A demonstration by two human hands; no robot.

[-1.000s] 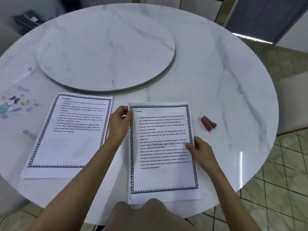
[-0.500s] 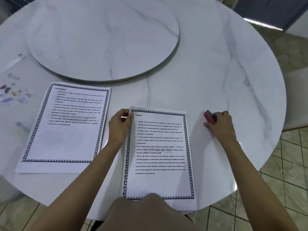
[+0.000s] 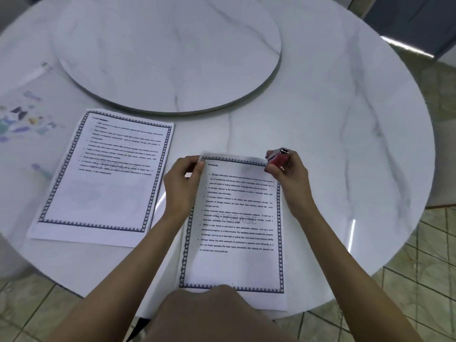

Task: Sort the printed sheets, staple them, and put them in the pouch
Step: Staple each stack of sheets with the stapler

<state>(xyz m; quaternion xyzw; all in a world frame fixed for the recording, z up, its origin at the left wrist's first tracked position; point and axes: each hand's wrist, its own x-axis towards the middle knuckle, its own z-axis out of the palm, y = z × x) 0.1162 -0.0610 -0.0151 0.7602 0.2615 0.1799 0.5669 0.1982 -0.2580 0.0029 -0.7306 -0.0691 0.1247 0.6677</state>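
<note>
White marble table (image 3: 345, 119): left hand (image 3: 182, 186) pinches the near papers' (image 3: 237, 218) top corner; right hand (image 3: 288, 174) grips a red stapler (image 3: 278, 156).

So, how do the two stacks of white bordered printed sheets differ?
The left stack of white bordered sheets lies flat, untouched; the front stack is pinched at its top left corner by the left hand. The right hand holds a red stapler at the front stack's top right corner, far from the left stack. Both have dark patterned borders.
</note>
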